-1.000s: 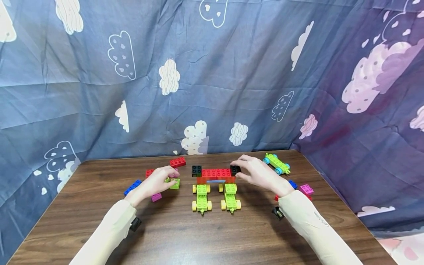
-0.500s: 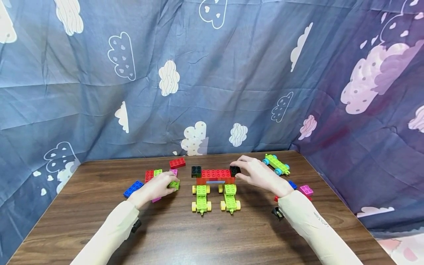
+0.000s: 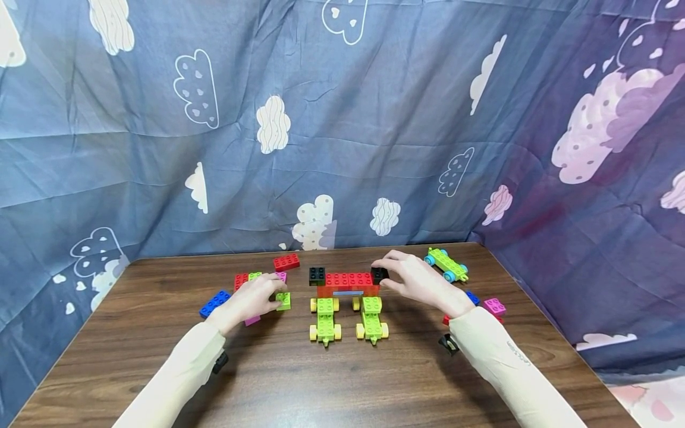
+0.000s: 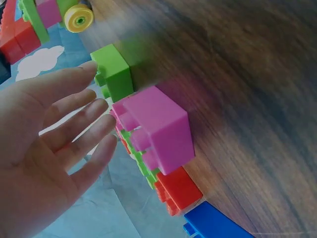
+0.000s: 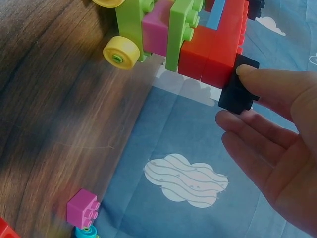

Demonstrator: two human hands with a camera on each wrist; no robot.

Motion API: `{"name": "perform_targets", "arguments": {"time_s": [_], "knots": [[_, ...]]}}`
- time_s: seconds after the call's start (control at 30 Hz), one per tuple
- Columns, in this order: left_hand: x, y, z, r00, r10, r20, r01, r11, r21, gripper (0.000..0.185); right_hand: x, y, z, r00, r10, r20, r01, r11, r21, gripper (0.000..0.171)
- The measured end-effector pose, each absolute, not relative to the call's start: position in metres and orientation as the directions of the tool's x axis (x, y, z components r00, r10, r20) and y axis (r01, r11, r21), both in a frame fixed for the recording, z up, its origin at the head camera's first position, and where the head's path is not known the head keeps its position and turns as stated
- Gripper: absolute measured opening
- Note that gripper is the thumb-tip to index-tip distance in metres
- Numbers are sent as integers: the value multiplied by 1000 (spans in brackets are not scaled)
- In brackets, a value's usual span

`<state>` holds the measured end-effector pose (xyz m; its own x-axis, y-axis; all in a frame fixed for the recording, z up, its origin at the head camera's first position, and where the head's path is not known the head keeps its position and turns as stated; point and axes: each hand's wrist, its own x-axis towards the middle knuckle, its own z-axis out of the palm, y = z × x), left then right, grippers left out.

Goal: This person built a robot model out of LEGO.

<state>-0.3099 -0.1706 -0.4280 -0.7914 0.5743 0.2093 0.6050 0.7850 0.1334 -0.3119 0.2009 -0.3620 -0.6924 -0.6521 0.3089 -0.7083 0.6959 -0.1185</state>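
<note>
On the wooden table stands a build: a row of red bricks with a black brick at its left end. It rests on two green chassis with yellow wheels. My right hand pinches another black brick against the right end of the red row, thumb on top. My left hand hovers with straight fingers beside a small green brick and a pink brick, holding nothing.
Loose bricks lie at the left: a red one, a blue one, a red-and-green pair. At the right are a green chassis with blue wheels and a pink brick. Cloud-print cloth walls the back and sides.
My left hand has sunk a little toward the table and toward me, ending beside the small green brick. The right hand and the build have stayed put.
</note>
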Motion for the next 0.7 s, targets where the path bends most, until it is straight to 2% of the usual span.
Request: {"name": "perform_targets", "arguments": {"time_s": [0.17,0.43,0.7], "knots": [[-309,-170,-429,-808,559,186,579,811,82,27,-312,201,-362,-700,-647,301,-702,702,-124,36],[-312,-173,-430,-837,531,132,545,832,108,30,-310,201,-361,-703,-645,299,-701,700,-138,36],[-316,-176,-431,-829,544,133,559,815,151,29,-310,202,-362,-700,-648,300,-705,695,-140,36]]}}
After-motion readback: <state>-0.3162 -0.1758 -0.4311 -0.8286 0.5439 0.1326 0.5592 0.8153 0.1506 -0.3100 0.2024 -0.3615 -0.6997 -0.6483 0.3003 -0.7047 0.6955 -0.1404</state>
